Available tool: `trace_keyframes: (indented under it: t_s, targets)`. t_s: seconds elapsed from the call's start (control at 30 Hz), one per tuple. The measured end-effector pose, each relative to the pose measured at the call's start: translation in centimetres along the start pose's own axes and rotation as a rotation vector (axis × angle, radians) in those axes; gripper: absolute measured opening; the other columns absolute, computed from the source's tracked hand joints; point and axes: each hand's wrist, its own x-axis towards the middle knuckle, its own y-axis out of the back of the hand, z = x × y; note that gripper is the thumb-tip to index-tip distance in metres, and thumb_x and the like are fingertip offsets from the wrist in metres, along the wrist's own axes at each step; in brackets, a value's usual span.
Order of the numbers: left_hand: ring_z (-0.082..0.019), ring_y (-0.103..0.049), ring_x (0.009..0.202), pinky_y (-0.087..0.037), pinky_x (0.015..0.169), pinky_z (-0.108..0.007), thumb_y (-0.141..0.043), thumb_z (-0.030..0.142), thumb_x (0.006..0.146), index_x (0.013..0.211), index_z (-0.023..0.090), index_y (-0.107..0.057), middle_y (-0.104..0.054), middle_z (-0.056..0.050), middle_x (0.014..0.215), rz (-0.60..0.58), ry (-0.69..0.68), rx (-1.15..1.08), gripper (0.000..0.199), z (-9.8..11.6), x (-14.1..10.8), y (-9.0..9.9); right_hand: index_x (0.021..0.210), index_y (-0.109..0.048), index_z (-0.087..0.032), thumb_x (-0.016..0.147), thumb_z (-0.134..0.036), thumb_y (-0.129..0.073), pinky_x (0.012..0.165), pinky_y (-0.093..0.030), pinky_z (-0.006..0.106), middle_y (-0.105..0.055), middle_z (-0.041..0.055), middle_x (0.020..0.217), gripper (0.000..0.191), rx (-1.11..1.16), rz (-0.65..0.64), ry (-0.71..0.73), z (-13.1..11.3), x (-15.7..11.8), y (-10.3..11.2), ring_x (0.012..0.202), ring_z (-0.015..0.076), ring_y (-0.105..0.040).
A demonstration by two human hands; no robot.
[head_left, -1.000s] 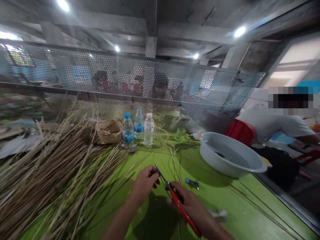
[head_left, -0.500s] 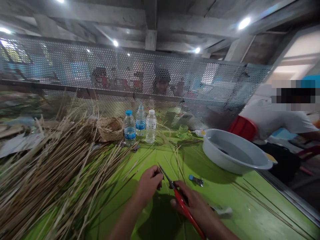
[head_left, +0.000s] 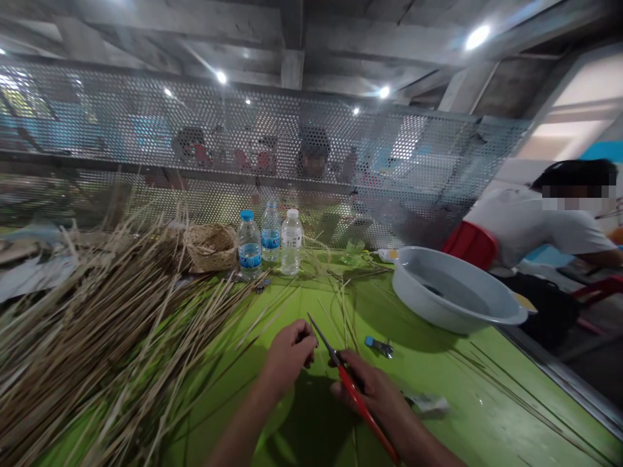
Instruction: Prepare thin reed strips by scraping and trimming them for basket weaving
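Observation:
My right hand [head_left: 372, 386] is wrapped round a red-handled tool [head_left: 357, 399] with a slim, pointed metal end. That point slants up and left, close beside the fingertips of my left hand [head_left: 292, 347]. The left fingers are curled in a pinch; whatever they hold, if anything, is too small or hidden to tell. Thin plant strips [head_left: 344, 318] lie on the green table just beyond both hands. A small clip-like item with a blue end [head_left: 379, 346] rests to the right of the tool.
A big heap of dry stalks [head_left: 111, 324] covers the left side. Behind stand a woven basket [head_left: 211, 248] and three plastic bottles [head_left: 250, 250]. A grey basin [head_left: 452, 311] of water sits at the right, near a bending person [head_left: 525, 217]. Perforated metal screening [head_left: 389, 162] closes off the back.
The view has shifted slightly. Both hands keep nearly the same pose, the right one still gripping the red-handled tool. The head of the person at the right has moved a little.

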Motion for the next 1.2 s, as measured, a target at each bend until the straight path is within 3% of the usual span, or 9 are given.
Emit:
trace_keyframes:
  t_s: [0.17,0.4,0.63,0.9,1.2]
  targets:
    - [-0.011,-0.049,0.047,-0.039,0.050,-0.024,-0.051,0.028,0.071,0.064,0.021,-0.048,-0.050,0.005,0.050,-0.003,-0.008,0.003,0.010,-0.2,0.1,0.2,0.094,-0.058,-0.022,0.083,-0.047,-0.060,0.058,-0.036,0.026,-0.051,-0.0025,0.075,0.028,0.204,-0.003,0.032,0.6,0.2,-0.2,0.065,0.0150,-0.046]
    - [-0.012,-0.048,0.048,-0.040,0.051,-0.025,-0.051,0.026,0.072,0.064,0.021,-0.049,-0.050,0.005,0.050,0.049,-0.005,0.037,0.010,0.2,0.1,0.7,0.094,-0.055,-0.021,0.086,-0.055,-0.056,0.052,-0.034,0.023,-0.045,-0.0048,0.066,0.035,0.459,-0.061,-0.043,-0.7,-0.4,0.4,0.056,0.0115,-0.042]
    - [-0.013,-0.049,0.052,-0.040,0.053,-0.025,-0.051,0.030,0.075,0.066,0.021,-0.049,-0.051,0.005,0.054,0.110,-0.029,0.043,0.013,0.1,0.4,1.5,0.104,-0.053,-0.020,0.081,-0.066,-0.056,0.043,-0.028,0.020,-0.044,-0.0047,0.065,0.051,0.472,-0.090,-0.118,-0.2,-0.3,0.7,0.052,0.0104,-0.041]
    - [-0.013,-0.048,0.054,-0.041,0.053,-0.025,-0.052,0.032,0.077,0.067,0.021,-0.049,-0.051,0.004,0.055,0.128,-0.044,0.037,0.015,-0.1,0.8,1.9,0.098,-0.058,-0.018,0.078,-0.055,-0.064,0.048,-0.031,0.021,-0.044,-0.0050,0.068,0.042,0.408,-0.047,-0.063,1.0,0.8,0.9,0.054,0.0093,-0.040]
    - [-0.012,-0.048,0.055,-0.041,0.054,-0.024,-0.053,0.030,0.077,0.067,0.020,-0.051,-0.051,0.004,0.056,0.156,-0.061,0.045,0.014,0.3,0.7,2.3,0.096,-0.059,-0.020,0.076,-0.059,-0.063,0.046,-0.034,0.019,-0.044,-0.0061,0.064,0.044,0.465,-0.068,-0.120,-0.9,0.1,1.8,0.050,0.0078,-0.042]
